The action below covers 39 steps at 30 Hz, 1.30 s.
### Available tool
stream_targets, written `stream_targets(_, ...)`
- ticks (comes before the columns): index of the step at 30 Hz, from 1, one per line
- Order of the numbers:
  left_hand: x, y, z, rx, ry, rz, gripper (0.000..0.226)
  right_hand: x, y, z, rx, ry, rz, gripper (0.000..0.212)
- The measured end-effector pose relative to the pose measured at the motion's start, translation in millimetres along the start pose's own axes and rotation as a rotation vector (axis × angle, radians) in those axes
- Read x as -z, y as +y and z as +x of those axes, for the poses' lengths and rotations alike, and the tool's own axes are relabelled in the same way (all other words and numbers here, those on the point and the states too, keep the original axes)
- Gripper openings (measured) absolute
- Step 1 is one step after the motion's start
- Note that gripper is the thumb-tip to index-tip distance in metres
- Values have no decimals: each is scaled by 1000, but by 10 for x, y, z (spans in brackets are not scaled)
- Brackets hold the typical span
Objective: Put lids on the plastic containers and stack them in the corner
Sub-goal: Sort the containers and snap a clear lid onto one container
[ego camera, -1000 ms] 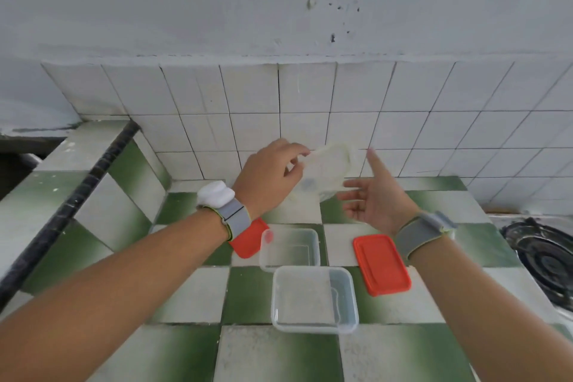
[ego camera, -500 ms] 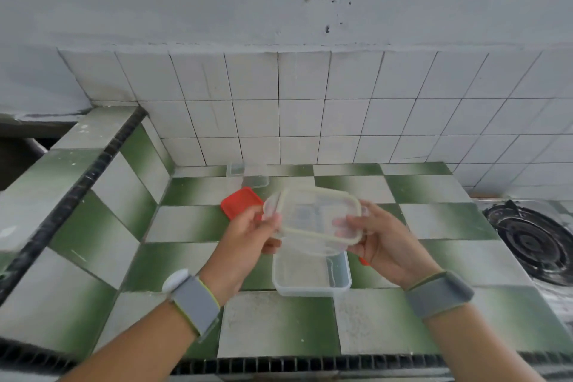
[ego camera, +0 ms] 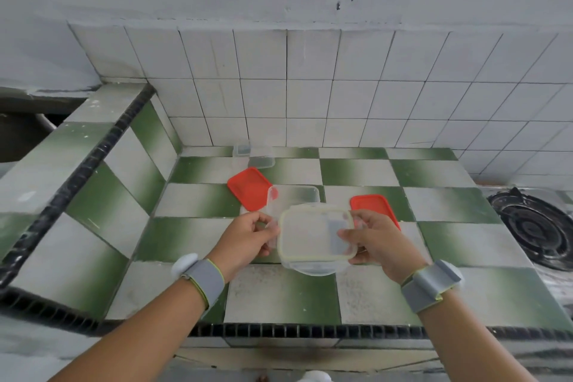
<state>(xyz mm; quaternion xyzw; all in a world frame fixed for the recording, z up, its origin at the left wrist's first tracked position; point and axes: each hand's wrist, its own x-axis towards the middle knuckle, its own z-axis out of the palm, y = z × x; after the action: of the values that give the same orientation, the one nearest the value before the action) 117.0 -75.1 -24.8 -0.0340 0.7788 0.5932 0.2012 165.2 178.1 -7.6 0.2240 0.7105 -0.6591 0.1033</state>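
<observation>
A clear square lid with a yellowish seal [ego camera: 313,234] lies over a clear container [ego camera: 316,270] near the counter's front. My left hand [ego camera: 245,239] pinches the lid's left edge, and my right hand [ego camera: 376,242] grips its right edge with the thumb on top. Behind them stands another open clear container [ego camera: 294,198]. One red lid [ego camera: 249,187] lies flat to its left, a second red lid [ego camera: 373,206] to its right, partly behind my right hand. Two small clear containers [ego camera: 252,155] sit by the back wall.
The counter [ego camera: 279,298] has green and white checked tiles and a dark front edge. A raised tiled ledge [ego camera: 80,164] forms the left corner. A black gas burner [ego camera: 533,226] is at the right. White wall tiles run behind.
Both hands brought the clear lid from up near the wall down toward me, onto the front container. The view has shifted back, showing more of the counter.
</observation>
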Motion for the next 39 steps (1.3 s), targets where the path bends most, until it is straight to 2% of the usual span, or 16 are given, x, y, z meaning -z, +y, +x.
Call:
stream_targets(5,-57,-4,59,-43,24,61,19,76,150,137,49,104,-160,23)
stream_targets(11,-95,-9,63,10,-19,-66,18,81,250,109,-17,6,110,20)
stream_targets(20,-113,-53,-27,49,-15,-162,14,109,300,51,3,-41,198,19)
stream_targets(25,-148,-232,-69,26,23,-50,16,166,348,37,-24,-59,188,15)
stream_targets(29,-155,-264,-69,23,49,-66,17,188,369,42,-30,-68,216,13)
stream_targets(33,-210,-264,-121,-12,116,-4,15,234,409,52,-61,-47,269,26)
stream_targets(36,-196,-262,-155,-74,216,172,21,241,429,36,-36,36,150,34)
stream_targets(39,-206,-217,-168,-169,215,442,32,236,451,43,86,86,-276,33)
